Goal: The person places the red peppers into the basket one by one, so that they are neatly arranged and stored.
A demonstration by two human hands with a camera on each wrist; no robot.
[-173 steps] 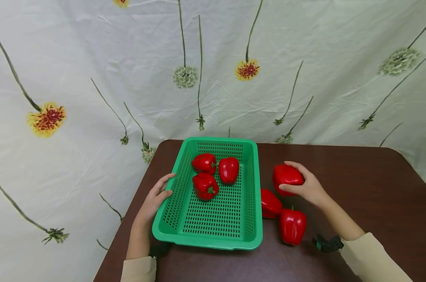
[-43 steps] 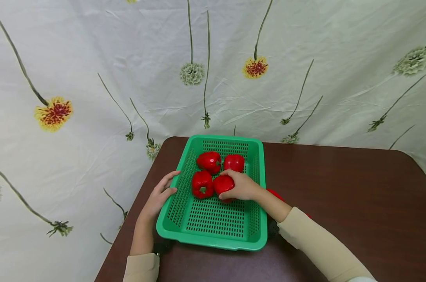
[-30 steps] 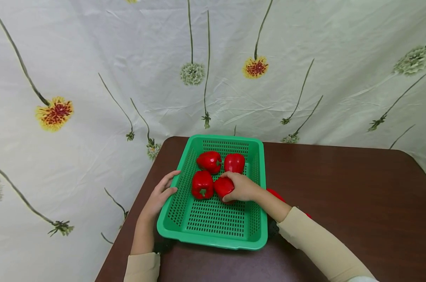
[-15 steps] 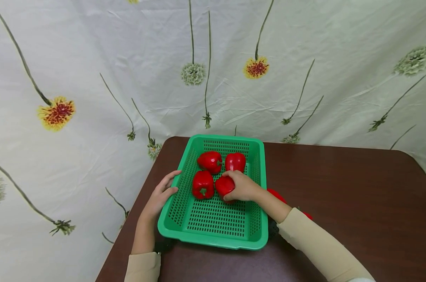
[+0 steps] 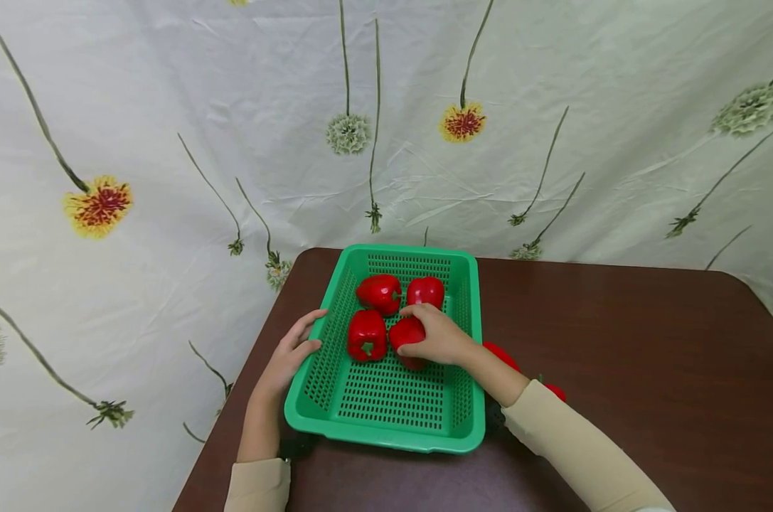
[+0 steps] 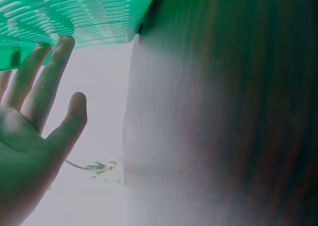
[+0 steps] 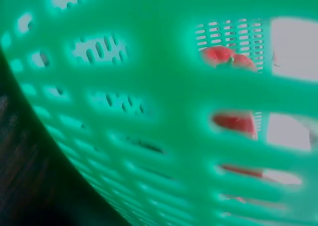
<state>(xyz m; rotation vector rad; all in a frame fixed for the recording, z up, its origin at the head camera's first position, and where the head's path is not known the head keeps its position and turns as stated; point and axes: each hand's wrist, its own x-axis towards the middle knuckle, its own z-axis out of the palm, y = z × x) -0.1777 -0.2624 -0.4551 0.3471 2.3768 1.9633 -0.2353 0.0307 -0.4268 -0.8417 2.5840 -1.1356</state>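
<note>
Inside the green slotted basket (image 5: 386,442), my right hand (image 5: 442,340) curls its fingers and thumb round a red bell pepper (image 5: 408,331). Three other red bell peppers lie around it: one at the back left (image 5: 378,294), one at the back right (image 5: 425,290), and one at the left (image 5: 366,333) with its stem toward me. My left hand (image 5: 285,358) touches the basket's left side; the left wrist view shows its fingers (image 6: 52,79) nearly straight against the slotted wall. The basket wall (image 7: 166,136) fills most of the right wrist view and hides the right hand there.
Two more red peppers, one in front (image 5: 555,391) and one close to the basket's right side (image 5: 503,355), show partly behind the right forearm. All stands on a dark brown table (image 5: 629,334). A flower-print cloth (image 5: 412,192) hangs directly behind its far edge.
Since the earliest frame, my right hand has carried the pepper from the table at the right leftward into the basket. In the last second it barely shifts; the left hand stays put.
</note>
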